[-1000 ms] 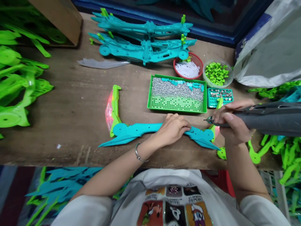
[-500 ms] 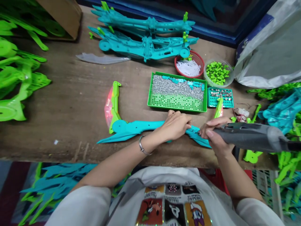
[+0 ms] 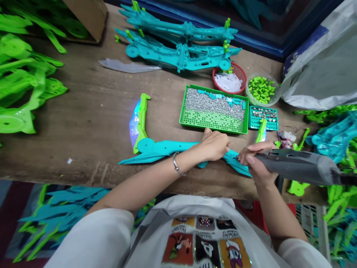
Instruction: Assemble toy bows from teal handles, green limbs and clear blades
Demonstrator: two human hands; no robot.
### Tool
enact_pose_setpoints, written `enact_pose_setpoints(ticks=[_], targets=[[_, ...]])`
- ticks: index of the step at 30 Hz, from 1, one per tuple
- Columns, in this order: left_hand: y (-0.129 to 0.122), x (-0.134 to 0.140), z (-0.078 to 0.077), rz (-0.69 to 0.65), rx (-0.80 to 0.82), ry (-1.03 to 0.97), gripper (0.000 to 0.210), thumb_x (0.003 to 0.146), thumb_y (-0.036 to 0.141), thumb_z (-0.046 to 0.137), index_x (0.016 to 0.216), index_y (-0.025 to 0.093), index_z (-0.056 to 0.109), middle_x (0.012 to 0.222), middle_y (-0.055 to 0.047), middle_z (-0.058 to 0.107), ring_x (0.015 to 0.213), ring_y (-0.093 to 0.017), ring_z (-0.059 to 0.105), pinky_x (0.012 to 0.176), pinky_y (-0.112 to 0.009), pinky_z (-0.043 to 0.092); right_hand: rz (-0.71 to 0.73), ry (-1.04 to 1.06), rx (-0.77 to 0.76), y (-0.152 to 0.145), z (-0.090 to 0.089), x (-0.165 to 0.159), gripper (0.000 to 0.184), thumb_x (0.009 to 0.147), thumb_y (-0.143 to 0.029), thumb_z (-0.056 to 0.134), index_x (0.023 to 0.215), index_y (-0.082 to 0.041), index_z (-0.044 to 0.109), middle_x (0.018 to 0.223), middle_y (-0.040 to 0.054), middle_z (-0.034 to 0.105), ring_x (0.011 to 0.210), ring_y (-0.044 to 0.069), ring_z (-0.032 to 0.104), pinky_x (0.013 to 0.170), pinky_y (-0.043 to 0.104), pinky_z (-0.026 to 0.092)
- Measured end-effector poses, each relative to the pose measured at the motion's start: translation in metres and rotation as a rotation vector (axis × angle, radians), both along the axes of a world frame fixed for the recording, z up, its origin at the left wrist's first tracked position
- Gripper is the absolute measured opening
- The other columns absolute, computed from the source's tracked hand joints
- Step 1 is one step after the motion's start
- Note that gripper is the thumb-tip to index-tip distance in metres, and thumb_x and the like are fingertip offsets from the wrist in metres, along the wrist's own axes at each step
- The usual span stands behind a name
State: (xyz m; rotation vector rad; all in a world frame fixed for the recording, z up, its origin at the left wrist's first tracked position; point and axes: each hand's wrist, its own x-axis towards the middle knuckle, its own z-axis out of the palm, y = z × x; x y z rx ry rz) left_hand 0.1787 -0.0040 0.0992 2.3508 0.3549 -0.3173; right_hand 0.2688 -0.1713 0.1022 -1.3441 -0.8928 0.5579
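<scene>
A long teal plastic toy bow [image 3: 167, 148] lies across the table's front part. Green arms with shiny clear panels stick out at its two ends, the left arm [image 3: 142, 119] and the right arm [image 3: 261, 131]. My left hand [image 3: 214, 145] is closed over the bow's middle, pressing it down. A grey electric screwdriver [image 3: 298, 165] lies almost level in my right hand [image 3: 258, 162], its tip touching the bow's right part. My fingers wrap round its front end. Whether a screw sits under the tip is too small to tell.
Behind the bow stands a green tray [image 3: 213, 126] of screws, beside a teal tray [image 3: 263, 118] of small round metal pieces. A red basket [image 3: 243, 74] and a clear tub [image 3: 263, 89] of green pieces sit behind. Teal bow halves [image 3: 167, 56] lie at the back; green parts [image 3: 19, 82] pile left.
The view has shifted slightly, so the table's things appear further right. Both hands keep their places on the bow and the screwdriver. The left panel's sheen has turned from pink to blue-violet.
</scene>
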Motion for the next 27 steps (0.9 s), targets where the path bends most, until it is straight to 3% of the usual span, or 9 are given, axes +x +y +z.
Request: enact_pose_setpoints(ticks=[7,16,21,27], targets=[[-0.006,-0.004,-0.001,0.041,0.100,-0.071,0.007,0.089,0.024,0.067,0.085,0.020,0.072,0.083,-0.006,0.073,0.088,-0.026,0.064,0.078,-0.036,0.035,0.003,-0.005,0.021,-0.001,-0.005,0.001,0.021,0.085,-0.030,0.072,0.105,-0.031,0.065,0.063,-0.0043,0.064,0.054,0.021,0.062,0.054,0.039,0.053],[-0.007,-0.025,-0.034,-0.228,0.078,-0.462,0.027,0.100,0.022,0.050,0.097,0.021,0.076,0.091,-0.007,0.067,0.092,-0.022,0.055,0.085,-0.036,0.041,-0.002,0.022,0.028,0.000,-0.001,0.000,0.020,0.085,-0.030,0.073,0.103,-0.031,0.066,0.059,-0.0055,0.063,0.053,0.021,0.062,0.055,0.039,0.054],[-0.008,-0.035,-0.049,-0.239,0.077,-0.542,0.031,0.103,0.018,0.043,0.103,0.021,0.074,0.097,-0.008,0.068,0.099,-0.023,0.056,0.088,-0.034,0.044,0.040,0.055,0.065,0.000,-0.006,-0.002,0.022,0.083,-0.025,0.075,0.102,-0.029,0.065,0.062,-0.0051,0.065,0.052,0.018,0.061,0.054,0.035,0.052],[-0.011,-0.036,-0.053,-0.272,0.178,-0.597,0.030,0.105,0.020,0.044,0.101,0.017,0.073,0.095,-0.008,0.067,0.095,-0.022,0.055,0.084,-0.033,0.047,0.147,0.075,0.138,0.005,-0.009,-0.002,0.014,0.082,-0.018,0.074,0.087,-0.026,0.064,0.060,-0.0046,0.061,0.050,0.015,0.058,0.051,0.031,0.049]])
